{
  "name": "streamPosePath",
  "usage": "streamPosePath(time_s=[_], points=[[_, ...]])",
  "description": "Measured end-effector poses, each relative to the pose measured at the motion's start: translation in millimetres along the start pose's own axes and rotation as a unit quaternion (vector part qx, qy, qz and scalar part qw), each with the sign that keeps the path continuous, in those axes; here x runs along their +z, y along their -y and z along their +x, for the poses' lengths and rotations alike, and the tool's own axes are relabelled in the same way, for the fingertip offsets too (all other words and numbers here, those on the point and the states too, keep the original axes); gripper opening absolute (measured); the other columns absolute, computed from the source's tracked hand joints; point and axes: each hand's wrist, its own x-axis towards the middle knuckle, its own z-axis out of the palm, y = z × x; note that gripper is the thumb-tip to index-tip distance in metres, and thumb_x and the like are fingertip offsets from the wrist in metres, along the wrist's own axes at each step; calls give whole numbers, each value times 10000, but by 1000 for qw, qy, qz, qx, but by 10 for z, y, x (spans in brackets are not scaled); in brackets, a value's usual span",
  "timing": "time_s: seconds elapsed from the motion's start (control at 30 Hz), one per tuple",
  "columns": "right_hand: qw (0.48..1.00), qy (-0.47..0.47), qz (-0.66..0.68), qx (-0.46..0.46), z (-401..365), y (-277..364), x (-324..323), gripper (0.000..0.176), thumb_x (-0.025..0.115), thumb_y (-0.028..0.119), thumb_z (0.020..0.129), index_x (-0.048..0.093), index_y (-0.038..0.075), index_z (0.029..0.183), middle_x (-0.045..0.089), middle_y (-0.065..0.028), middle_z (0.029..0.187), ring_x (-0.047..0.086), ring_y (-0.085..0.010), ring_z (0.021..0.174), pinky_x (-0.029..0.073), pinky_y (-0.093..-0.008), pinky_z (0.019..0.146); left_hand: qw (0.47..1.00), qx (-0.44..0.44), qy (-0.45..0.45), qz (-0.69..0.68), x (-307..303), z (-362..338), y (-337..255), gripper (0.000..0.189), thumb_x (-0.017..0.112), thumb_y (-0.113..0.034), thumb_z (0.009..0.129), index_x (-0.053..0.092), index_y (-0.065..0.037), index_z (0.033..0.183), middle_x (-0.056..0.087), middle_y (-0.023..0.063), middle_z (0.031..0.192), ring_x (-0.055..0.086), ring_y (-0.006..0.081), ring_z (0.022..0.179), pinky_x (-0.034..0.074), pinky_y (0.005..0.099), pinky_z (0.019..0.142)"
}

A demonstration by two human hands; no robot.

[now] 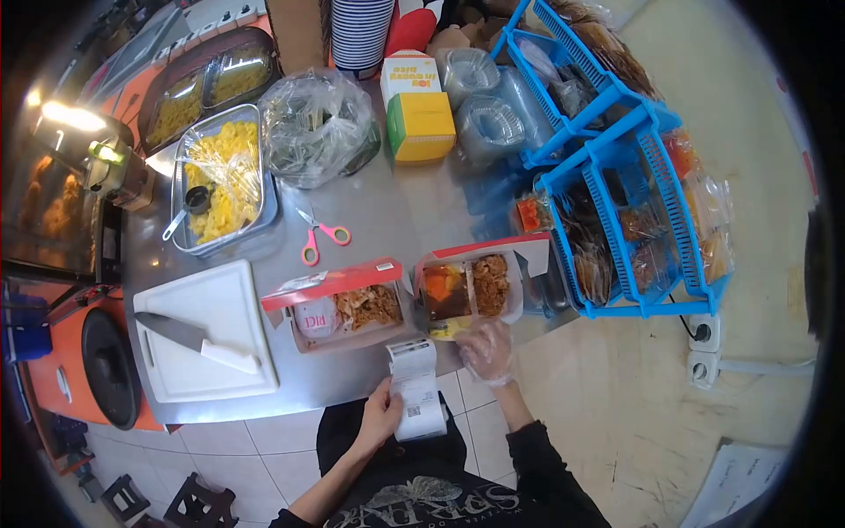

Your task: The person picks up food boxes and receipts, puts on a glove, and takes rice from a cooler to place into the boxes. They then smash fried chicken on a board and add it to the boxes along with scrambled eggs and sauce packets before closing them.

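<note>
My left hand (380, 414) is closed on a long printed receipt (418, 392), which hangs in front of the table edge. My right hand (487, 352), in a clear plastic glove, is at the front edge of the right meal box (528, 295). Its fingers look curled beside something yellow (449, 327); whether they grip anything is hidden. That open box holds browned shredded food (491, 283) and a dark tray with an orange piece (446, 289). Left of it, another open red-lidded box (352, 337) contains browned food (370, 306) and a wrapped packet marked RICE (315, 320).
Pink-handled scissors (323, 236) lie open behind the boxes. A knife (198, 343) rests on a white cutting board (264, 352) at left. Behind stand a yellow-food container (268, 198), a plastic bag of greens (321, 123) and clear lids (493, 123). Blue baskets (607, 238) line the right.
</note>
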Motion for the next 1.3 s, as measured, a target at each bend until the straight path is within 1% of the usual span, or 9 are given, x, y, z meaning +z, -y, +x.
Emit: streamPosePath(time_s=[0.27,0.6,0.73,0.8,0.9,0.97,1.0,1.07,1.3], points=[[992,-52,102,46,423,76,-156,96,690,104,689,677,86,782,565,-77,816,545,-286,779,445,-399,685,996,-67,-3,-56,422,216,61,428,418,29,868,443,3,1294,603,114,1121,582,185,991,455,295,873],[988,-105,86,76,160,155,-102,80,688,105,717,656,76,783,593,-100,748,564,-300,735,444,-412,684,990,-129,-1,-50,318,399,-222,299,538,-92,883,566,33,1153,634,75,960,599,125,812,495,247,682],[974,-122,130,137,35,372,-256,69,687,36,715,643,59,763,608,-108,735,571,-248,635,455,-337,586,991,-86,-73,-69,-68,64,4,346,632,-115,849,582,55,1147,645,101,914,623,148,787,534,283,709],[975,-98,148,137,-26,499,-257,82,684,24,723,635,44,785,618,-99,732,567,-198,596,453,-288,553,977,56,-187,82,-190,-77,-79,373,659,-57,813,582,30,1168,653,122,951,624,136,762,529,260,705],[938,-57,304,154,86,760,-283,90,684,34,757,626,23,825,629,-68,743,557,-138,615,451,-274,557,966,92,-217,103,-297,-364,-584,412,664,-4,787,579,12,1190,659,119,993,604,105,711,519,243,665],[864,185,377,277,286,1026,-396,106,646,109,837,615,8,838,634,-34,769,554,-92,668,463,-253,582,981,112,-151,54,-277,-572,-1006,482,622,38,802,519,-3,1271,646,87,1040,574,64,691,496,221,618],[864,186,378,274,281,1031,-324,106,646,109,837,615,8,838,634,-34,769,554,-92,668,463,-253,582,980,113,-154,54,-236,-638,-1169,482,622,38,802,519,-3,1271,646,87,1040,574,64,691,496,221,618],[661,298,556,406,299,1018,-129,224,583,215,906,641,-1,894,636,-27,771,567,-84,695,475,-247,616,985,136,-104,3,-177,-729,-1410,570,599,58,813,433,-20,1352,619,74,1081,545,40,698,476,202,601],[775,176,507,335,695,1475,-530,284,547,232,939,659,-15,1021,675,-33,849,584,-64,736,482,-237,658,976,204,-40,-57,-128,-893,-1728,640,333,78,843,215,-33,1462,461,143,1340,590,129,908,462,248,790]])
